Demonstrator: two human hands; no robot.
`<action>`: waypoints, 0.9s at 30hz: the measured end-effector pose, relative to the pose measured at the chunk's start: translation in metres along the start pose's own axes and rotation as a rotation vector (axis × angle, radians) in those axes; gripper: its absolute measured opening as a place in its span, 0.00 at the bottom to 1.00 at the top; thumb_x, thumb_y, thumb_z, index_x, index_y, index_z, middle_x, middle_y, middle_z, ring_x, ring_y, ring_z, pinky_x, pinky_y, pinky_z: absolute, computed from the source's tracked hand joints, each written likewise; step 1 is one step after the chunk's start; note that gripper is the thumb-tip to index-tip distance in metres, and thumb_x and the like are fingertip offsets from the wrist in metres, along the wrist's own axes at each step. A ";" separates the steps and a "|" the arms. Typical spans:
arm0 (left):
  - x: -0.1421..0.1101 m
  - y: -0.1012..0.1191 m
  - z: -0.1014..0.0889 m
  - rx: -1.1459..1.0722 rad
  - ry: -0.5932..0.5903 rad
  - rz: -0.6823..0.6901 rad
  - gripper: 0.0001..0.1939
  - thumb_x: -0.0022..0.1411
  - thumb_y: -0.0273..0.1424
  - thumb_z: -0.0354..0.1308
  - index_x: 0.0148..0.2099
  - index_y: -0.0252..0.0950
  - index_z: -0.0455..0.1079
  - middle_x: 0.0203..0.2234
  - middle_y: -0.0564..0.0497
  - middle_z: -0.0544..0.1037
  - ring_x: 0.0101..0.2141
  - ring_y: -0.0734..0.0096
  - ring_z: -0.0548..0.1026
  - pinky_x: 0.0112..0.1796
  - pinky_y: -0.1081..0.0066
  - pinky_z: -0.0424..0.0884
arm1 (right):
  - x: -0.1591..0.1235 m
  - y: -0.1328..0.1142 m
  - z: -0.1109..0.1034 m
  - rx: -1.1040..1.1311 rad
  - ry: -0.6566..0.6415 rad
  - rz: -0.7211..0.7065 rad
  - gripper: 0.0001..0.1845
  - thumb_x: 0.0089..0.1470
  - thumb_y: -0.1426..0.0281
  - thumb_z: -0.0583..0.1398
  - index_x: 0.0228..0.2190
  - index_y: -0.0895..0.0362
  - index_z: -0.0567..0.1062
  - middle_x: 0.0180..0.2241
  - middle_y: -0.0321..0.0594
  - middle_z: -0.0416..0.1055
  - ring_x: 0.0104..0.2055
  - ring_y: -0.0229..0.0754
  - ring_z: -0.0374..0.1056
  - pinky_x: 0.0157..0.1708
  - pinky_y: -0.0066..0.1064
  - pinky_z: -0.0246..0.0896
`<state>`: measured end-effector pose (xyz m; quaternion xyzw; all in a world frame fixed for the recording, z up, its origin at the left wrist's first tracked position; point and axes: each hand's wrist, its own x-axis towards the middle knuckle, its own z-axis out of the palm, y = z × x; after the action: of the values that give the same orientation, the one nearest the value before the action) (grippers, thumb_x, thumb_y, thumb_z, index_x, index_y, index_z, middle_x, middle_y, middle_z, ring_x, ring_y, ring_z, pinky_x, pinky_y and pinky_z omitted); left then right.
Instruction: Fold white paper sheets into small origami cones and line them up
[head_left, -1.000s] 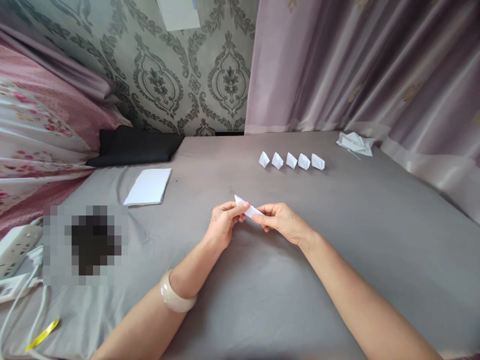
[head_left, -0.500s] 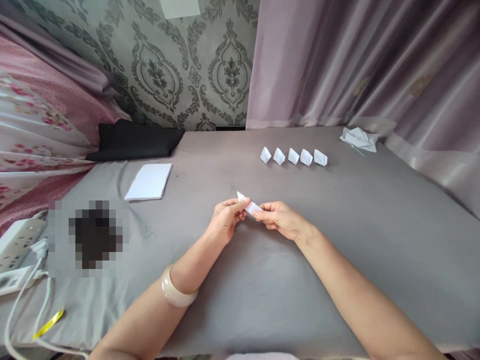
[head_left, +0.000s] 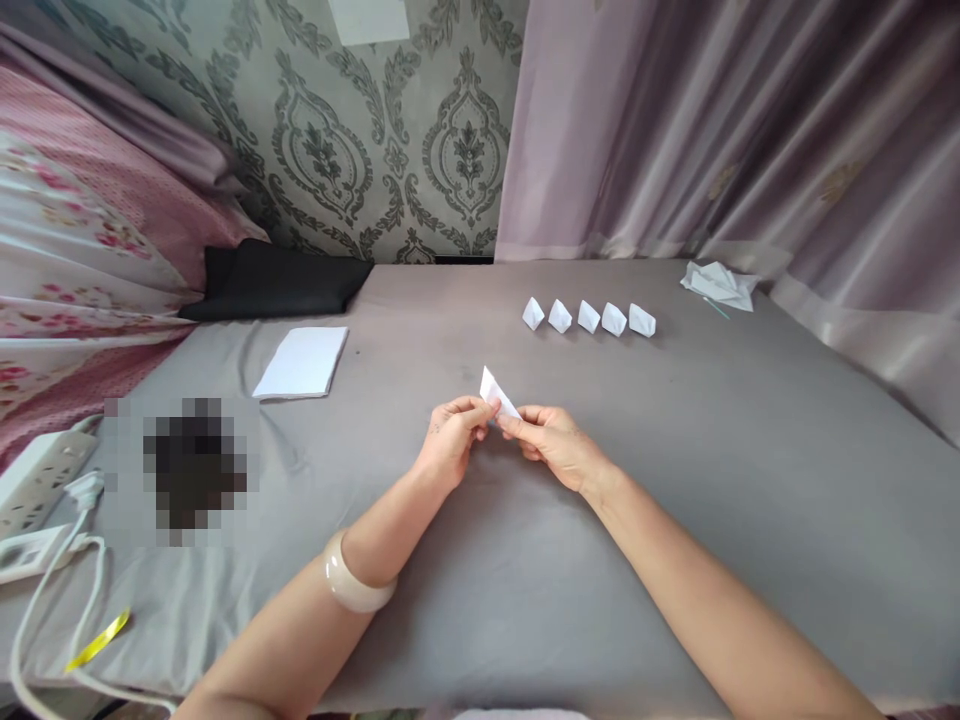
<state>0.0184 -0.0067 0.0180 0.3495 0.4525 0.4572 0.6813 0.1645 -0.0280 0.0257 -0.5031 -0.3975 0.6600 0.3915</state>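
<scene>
A small folded piece of white paper (head_left: pixel 496 391) is pinched between both hands above the middle of the grey cloth (head_left: pixel 420 340). My left hand (head_left: pixel 455 432) grips its left side, thumb on top. On the lower right edge, my right hand (head_left: pixel 551 440) closes with thumb and fingers. The paper's pointed tip sticks up and away from me; its lower part is hidden by the fingers. Beyond the hands, several folded white paper shapes (head_left: pixel 589 317) stand in a row.
A stack of white paper (head_left: pixel 304 362) lies to the left, with folded black cloth (head_left: pixel 285 280) behind it. Crumpled white paper (head_left: pixel 720 285) sits at the far right. Power strips (head_left: pixel 41 480), cables and a yellow strip (head_left: pixel 99 640) are at the left edge, near a blurred dark patch.
The folded paper has turned so its tip points more upward, and the right hand has shifted slightly left, closer to the left hand. The view has moved a little.
</scene>
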 end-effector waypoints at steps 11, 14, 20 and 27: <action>0.003 0.001 0.000 -0.016 -0.042 0.023 0.15 0.47 0.39 0.68 0.23 0.33 0.70 0.16 0.55 0.67 0.18 0.82 0.62 0.22 0.76 0.57 | 0.000 0.002 -0.001 -0.047 -0.020 -0.024 0.18 0.42 0.55 0.67 0.25 0.59 0.77 0.20 0.33 0.67 0.17 0.27 0.50 0.18 0.27 0.40; 0.004 0.002 -0.002 0.003 0.003 0.067 0.15 0.46 0.39 0.68 0.23 0.32 0.71 0.15 0.56 0.66 0.18 0.82 0.61 0.21 0.76 0.56 | -0.001 0.002 -0.002 -0.024 -0.052 -0.002 0.18 0.42 0.56 0.67 0.24 0.59 0.77 0.21 0.34 0.68 0.18 0.27 0.52 0.18 0.26 0.44; 0.004 0.003 -0.006 -0.049 0.052 0.066 0.18 0.46 0.36 0.68 0.18 0.33 0.64 0.13 0.56 0.64 0.16 0.82 0.60 0.20 0.76 0.53 | -0.001 0.002 -0.006 0.116 -0.195 0.135 0.16 0.44 0.60 0.68 0.28 0.60 0.78 0.24 0.35 0.70 0.21 0.26 0.57 0.20 0.21 0.52; 0.005 0.004 -0.005 -0.058 0.084 0.044 0.17 0.45 0.34 0.68 0.18 0.33 0.64 0.12 0.57 0.63 0.15 0.82 0.59 0.19 0.76 0.52 | 0.000 0.004 -0.003 0.011 -0.142 0.062 0.16 0.46 0.59 0.67 0.25 0.61 0.78 0.22 0.37 0.72 0.18 0.27 0.61 0.17 0.20 0.58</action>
<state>0.0132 0.0001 0.0184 0.3199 0.4594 0.4995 0.6611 0.1669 -0.0286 0.0218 -0.4649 -0.4051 0.7080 0.3444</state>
